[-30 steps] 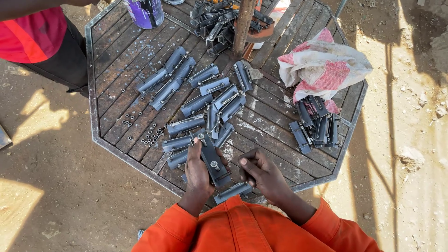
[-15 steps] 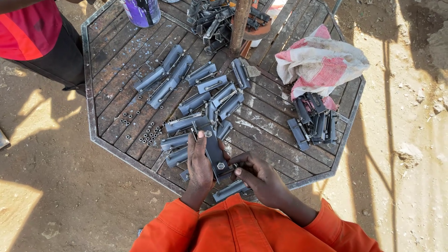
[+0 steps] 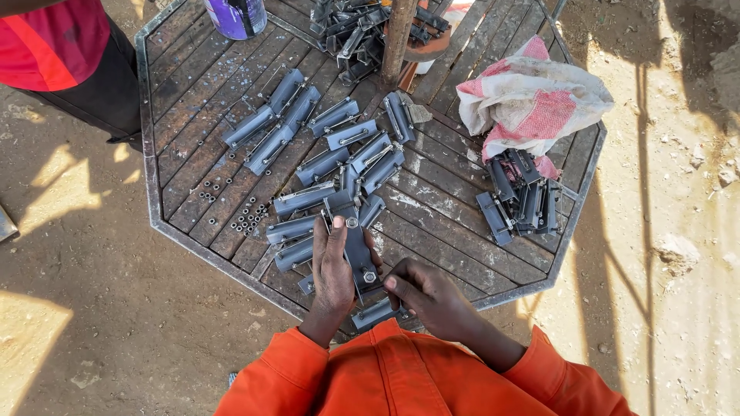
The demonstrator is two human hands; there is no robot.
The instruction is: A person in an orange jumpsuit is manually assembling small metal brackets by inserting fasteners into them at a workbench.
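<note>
My left hand (image 3: 333,270) grips a grey metal bracket (image 3: 358,246) that stands on edge above the near side of the octagonal wooden table (image 3: 455,254). A bolt with a nut shows near the bracket's top and another near its bottom. My right hand (image 3: 428,296) pinches the lower nut (image 3: 369,276) with its fingertips. Orange sleeves cover both my forearms. Several more grey brackets (image 3: 324,162) lie spread across the table's middle, just beyond my hands.
Small nuts (image 3: 245,218) lie scattered at the table's left. A pile of dark brackets (image 3: 520,200) sits at the right under a red and white cloth sack (image 3: 532,100). A purple can (image 3: 237,15) and a post (image 3: 398,35) stand at the far side. A person in red (image 3: 54,46) stands at the upper left.
My left hand has raised the bracket a little more upright. My right hand has moved in from the right onto the lower nut.
</note>
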